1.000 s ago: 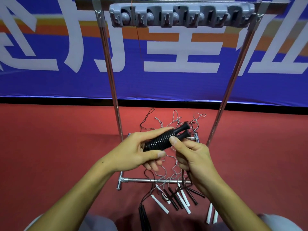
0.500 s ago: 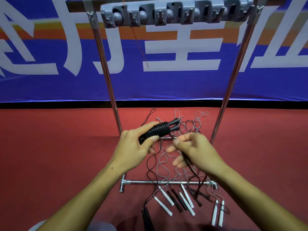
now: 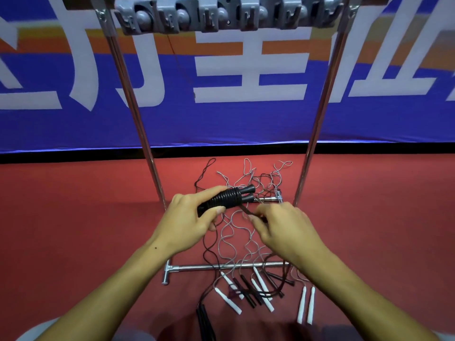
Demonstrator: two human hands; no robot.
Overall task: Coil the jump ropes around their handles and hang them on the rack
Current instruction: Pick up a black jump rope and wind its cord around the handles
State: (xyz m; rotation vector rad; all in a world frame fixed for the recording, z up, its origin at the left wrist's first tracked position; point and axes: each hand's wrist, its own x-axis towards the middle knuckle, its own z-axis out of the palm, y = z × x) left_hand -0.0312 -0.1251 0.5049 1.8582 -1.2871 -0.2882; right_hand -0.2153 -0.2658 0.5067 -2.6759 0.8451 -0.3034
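While left hand (image 3: pixel 187 217) grips coiled black handles (image 3: pixel 229 199) (2), right hand (image 3: pixel 283 225) fingers pinching rope (image 3: pixel 246 210)

The rack's uprights (image 3: pixel 138 114) and floor bar (image 3: pixel 209 267) are polished metal with a bright sheen. The hook strip (image 3: pixel 229 13) on top looks like moulded grey plastic, slightly glossy. The coiled black rope (image 3: pixel 227 199) looks rubbery, ribbed and semi-glossy. The floor (image 3: pixel 73 217) is matt red and finely textured. The banner (image 3: pixel 221 119) behind has a smooth sheen.

Even, bright indoor light; soft blur throughout, wide-angle bending at edges.
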